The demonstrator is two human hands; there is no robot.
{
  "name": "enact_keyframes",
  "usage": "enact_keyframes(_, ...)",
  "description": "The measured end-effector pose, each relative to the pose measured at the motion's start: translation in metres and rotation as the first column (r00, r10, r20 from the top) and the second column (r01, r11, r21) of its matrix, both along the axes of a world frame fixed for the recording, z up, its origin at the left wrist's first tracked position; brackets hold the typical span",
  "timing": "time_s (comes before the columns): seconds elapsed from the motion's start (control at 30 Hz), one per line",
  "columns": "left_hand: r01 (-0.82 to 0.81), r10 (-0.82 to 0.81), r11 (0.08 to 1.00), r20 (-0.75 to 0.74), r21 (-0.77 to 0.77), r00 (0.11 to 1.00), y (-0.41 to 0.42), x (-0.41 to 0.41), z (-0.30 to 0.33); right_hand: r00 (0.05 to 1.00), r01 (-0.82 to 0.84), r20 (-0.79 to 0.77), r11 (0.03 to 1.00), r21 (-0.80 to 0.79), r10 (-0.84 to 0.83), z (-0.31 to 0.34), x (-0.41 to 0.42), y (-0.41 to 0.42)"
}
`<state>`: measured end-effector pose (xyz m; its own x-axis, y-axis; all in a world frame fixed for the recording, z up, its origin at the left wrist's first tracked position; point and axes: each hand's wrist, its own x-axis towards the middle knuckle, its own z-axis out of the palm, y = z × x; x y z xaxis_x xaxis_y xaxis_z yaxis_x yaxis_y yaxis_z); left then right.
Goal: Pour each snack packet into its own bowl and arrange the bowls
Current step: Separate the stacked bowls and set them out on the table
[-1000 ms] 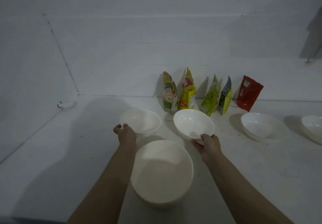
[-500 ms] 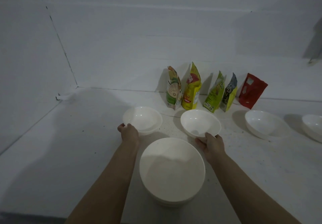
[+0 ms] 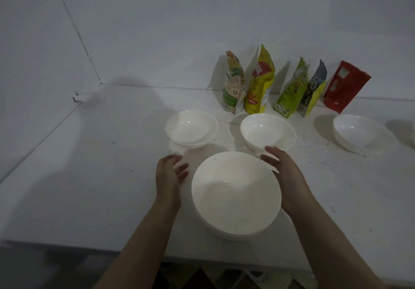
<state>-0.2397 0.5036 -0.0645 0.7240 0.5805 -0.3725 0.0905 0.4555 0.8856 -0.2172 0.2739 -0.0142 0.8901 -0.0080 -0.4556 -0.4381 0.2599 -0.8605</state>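
Observation:
A stack of white bowls sits near the table's front edge. My left hand hovers just left of it with relaxed fingers, holding nothing. My right hand is at the stack's right rim, fingers straight, empty. Behind them stand two single white bowls, one on the left and one on the right. Several snack packets lean on the back wall: a green-white one, a yellow one, a lime one, a blue-yellow one and a red one.
Another white bowl sits at the right, with a further bowl's edge at the frame border. The white table meets walls at the left and back. Its front edge runs just below the stack.
Both hands have let go of the two single bowls and drawn back toward the stack. Those bowls now rest on the table.

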Motion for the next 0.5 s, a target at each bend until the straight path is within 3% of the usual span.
enact_keyframes(0.07, 0.034, -0.033, 0.999, 0.052, -0.029, 0.998, -0.011, -0.021, 0.001, 0.990, -0.137, 0.023, 0.990, -0.039, 0.138, 0.000, -0.009, 0.002)
enact_keyframes(0.13, 0.087, -0.091, 0.994, 0.052, 0.072, 0.995, -0.023, -0.036, 0.002, 0.975, -0.179, 0.106, 0.974, -0.142, 0.195, 0.001, -0.017, 0.003)
enact_keyframes(0.23, 0.157, -0.171, 0.944, 0.023, 0.289, 0.985, -0.038, -0.046, 0.004, 0.978, -0.108, 0.159, 0.978, -0.177, 0.137, 0.000, -0.023, -0.001)
enact_keyframes(0.37, 0.308, -0.370, 0.895, 0.152, 0.322, 0.916, -0.053, -0.039, 0.022, 0.984, 0.045, 0.175, 0.983, -0.176, -0.014, -0.004, -0.029, -0.016)
enact_keyframes(0.43, 0.416, -0.497, 0.826, 0.142, 0.381, 0.856, -0.067, -0.034, 0.039, 0.979, 0.114, 0.197, 0.940, -0.320, -0.052, -0.013, -0.032, -0.029)
enact_keyframes(0.5, 0.501, -0.582, 0.754, 0.077, 0.425, 0.810, -0.084, -0.031, 0.057, 0.960, 0.205, 0.274, 0.822, -0.531, -0.062, -0.020, -0.037, -0.041)
